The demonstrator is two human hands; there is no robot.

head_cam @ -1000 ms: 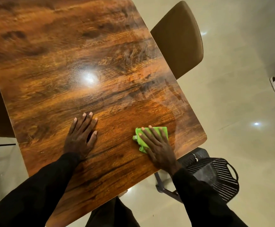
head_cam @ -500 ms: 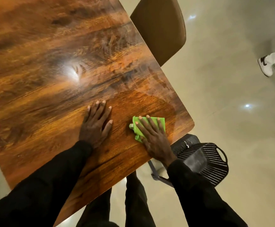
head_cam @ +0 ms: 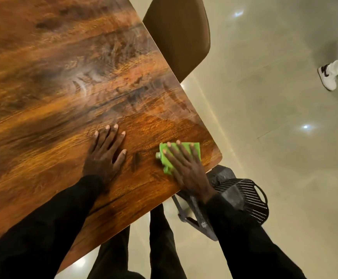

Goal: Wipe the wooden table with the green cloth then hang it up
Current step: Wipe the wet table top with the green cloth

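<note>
**Cloth under the right hand, near the bench corner**

We find the cloth in the lower right of the frame. It is folded into a small pad and lies flat on the bench, close to the rounded corner. The right hand lies on top of it with the fingers straight and a little spread. It presses the cloth down and does not pinch it. The left hand rests flat on the bare wood just to the left, with spread fingers. It holds nothing and does not touch the cloth.

We judge the cloth to be soft, thin and light. Under a flat palm it should glide easily on this glossy top, but it can also bunch up or slip off the near edge. For the hanging, we would pinch the edge that sticks out left of the fingers and let the folds drop open. The place to hang it is not in view.
</note>
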